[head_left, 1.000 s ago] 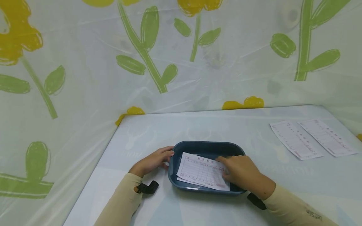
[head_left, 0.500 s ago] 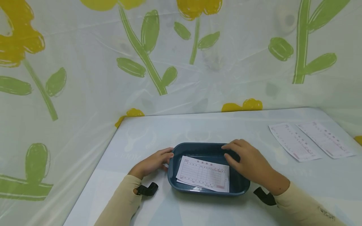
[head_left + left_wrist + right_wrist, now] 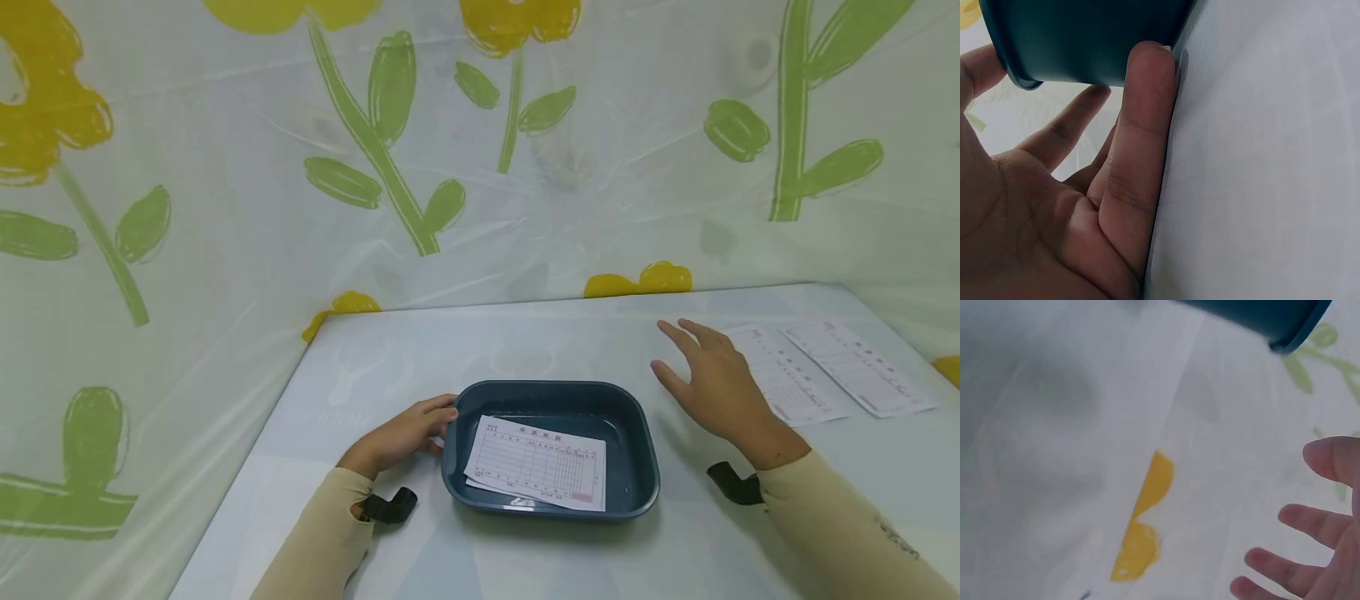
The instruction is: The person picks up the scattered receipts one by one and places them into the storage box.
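2 hands: left [image 3: 401, 433] fingers relaxed against tray [image 3: 637, 433], right [image 3: 716, 387] fingers spread, empty.

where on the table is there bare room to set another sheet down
Bare table behind the blue tray, up to the curtain, and the near strip before the tray. Crowded: the far right corner with two paper slips, and the tray's left, where the left hand rests.

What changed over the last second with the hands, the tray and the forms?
The right hand let go of the form in the tray and moved right toward the two forms on the table. The left hand stayed against the tray's left end.
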`<state>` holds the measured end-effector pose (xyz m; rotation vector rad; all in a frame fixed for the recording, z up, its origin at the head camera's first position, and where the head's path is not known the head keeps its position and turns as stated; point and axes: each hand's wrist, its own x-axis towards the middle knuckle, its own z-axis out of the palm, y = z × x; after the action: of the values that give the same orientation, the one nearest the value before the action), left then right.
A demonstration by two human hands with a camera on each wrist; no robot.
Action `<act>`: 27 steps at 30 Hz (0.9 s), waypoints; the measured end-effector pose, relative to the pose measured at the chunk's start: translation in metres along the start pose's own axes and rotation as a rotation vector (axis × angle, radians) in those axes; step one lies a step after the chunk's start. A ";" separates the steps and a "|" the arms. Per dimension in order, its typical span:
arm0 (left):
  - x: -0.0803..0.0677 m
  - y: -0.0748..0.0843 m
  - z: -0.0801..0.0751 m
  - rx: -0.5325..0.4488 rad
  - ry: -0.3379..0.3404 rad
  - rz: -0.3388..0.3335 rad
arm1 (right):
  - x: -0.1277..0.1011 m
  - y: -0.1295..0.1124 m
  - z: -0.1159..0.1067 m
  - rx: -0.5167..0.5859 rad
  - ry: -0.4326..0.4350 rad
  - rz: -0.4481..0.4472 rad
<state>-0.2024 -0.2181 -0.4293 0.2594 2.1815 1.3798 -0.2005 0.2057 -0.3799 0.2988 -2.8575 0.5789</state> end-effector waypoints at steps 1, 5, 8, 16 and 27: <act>0.000 0.000 0.000 0.000 0.001 -0.004 | 0.001 0.005 0.000 -0.005 -0.004 0.009; -0.001 -0.001 0.001 0.006 -0.001 -0.016 | 0.006 0.026 0.002 -0.014 -0.035 0.045; -0.001 0.000 0.001 0.007 -0.004 -0.008 | 0.008 0.042 0.002 -0.022 -0.052 0.066; -0.002 -0.002 0.001 0.017 0.014 -0.022 | 0.012 0.076 0.001 -0.022 -0.085 0.129; -0.003 -0.006 0.004 0.012 0.030 -0.043 | 0.006 0.116 -0.006 -0.034 -0.187 0.275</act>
<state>-0.1974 -0.2190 -0.4349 0.1962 2.2077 1.3560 -0.2329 0.3121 -0.4151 -0.0516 -3.1118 0.5774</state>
